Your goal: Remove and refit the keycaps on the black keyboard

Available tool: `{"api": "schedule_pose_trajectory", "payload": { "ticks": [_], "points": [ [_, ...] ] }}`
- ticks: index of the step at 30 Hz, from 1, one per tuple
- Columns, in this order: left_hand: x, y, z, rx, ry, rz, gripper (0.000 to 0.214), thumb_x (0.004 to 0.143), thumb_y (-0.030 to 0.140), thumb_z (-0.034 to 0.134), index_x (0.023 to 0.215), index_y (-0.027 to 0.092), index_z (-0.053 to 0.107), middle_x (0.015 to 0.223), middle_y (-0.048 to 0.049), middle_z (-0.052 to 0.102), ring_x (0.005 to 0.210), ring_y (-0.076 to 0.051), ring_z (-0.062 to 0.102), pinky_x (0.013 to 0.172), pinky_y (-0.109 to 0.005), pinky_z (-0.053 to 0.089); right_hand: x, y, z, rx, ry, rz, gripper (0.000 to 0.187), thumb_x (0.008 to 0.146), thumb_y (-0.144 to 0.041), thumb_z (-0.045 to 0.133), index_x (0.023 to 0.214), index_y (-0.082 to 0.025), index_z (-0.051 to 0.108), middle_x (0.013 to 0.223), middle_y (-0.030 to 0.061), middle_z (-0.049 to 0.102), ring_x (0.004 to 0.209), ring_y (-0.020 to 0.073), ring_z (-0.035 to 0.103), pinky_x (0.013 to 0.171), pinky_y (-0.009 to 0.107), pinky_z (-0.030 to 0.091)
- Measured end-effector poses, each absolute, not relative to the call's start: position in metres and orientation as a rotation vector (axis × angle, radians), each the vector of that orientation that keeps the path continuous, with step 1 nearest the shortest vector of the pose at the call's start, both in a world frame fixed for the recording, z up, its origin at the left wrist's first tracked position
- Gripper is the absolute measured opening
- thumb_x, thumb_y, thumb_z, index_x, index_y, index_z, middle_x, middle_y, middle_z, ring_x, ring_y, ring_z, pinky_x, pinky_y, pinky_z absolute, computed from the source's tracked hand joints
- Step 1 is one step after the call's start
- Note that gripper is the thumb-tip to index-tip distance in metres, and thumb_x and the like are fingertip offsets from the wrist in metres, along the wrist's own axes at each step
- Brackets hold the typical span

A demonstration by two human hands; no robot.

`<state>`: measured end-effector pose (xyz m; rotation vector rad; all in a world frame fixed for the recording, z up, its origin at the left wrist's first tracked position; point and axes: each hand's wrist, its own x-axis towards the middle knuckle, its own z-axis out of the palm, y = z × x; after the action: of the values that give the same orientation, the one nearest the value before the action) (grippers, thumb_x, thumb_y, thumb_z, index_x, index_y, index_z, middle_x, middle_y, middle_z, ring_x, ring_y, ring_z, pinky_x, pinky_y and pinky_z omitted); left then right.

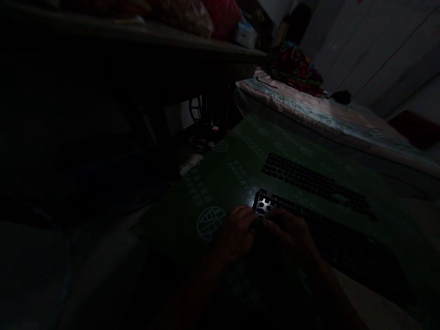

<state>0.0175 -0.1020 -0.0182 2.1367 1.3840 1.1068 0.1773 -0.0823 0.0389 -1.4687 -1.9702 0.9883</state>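
Observation:
A dark keyboard (330, 233) lies at a slant on a green printed board (237, 178). Its far left corner is lit and shows a pale plate with dark key sockets (264, 205). My left hand (239, 229) grips the keyboard's near left corner with curled fingers. Over the same end bends my right hand (288, 227), its fingers pressed together close to the left fingertips. Whatever is between the right fingers is too dark to make out. Beyond the keyboard, black keycaps (312, 178) lie in rows on the board.
The room is very dark. At the upper left a table (154, 36) bears plastic bags (223, 18), with a spoked wheel (195, 110) below it. A bed (337, 114) with patterned cloth (295, 68) stands behind the board, along a pale wall (378, 50).

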Motion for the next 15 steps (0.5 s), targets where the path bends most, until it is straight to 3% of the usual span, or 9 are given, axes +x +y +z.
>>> {"api": "schedule_pose_trajectory", "payload": {
  "ticks": [6, 15],
  "points": [
    [0.018, -0.102, -0.016, 2.149, 1.389, 1.075, 0.030, 0.067, 0.003, 0.048, 0.091, 0.016, 0.060, 0.097, -0.0075, 0.062, 0.100, -0.022, 0.053, 0.090, -0.041, 0.045, 0.177, -0.072, 0.034, -1.450, -2.005, 1.010, 0.025, 0.078, -0.039, 0.054, 0.081, -0.016, 0.061, 0.063, 0.0021, 0.064, 0.057, 0.0141, 0.058, 0.050, 0.023, 0.042],
    [0.017, -0.099, -0.019, 2.163, 1.411, 1.062, 0.036, 0.067, 0.002, 0.046, 0.097, 0.016, 0.061, 0.106, -0.0082, 0.061, 0.105, -0.022, 0.051, 0.092, -0.041, 0.045, 0.170, -0.057, 0.037, -1.319, -2.161, 0.937, 0.017, 0.080, -0.033, 0.053, 0.080, -0.017, 0.059, 0.069, 0.0011, 0.064, 0.062, 0.0134, 0.058, 0.054, 0.022, 0.040]
  ]
}}
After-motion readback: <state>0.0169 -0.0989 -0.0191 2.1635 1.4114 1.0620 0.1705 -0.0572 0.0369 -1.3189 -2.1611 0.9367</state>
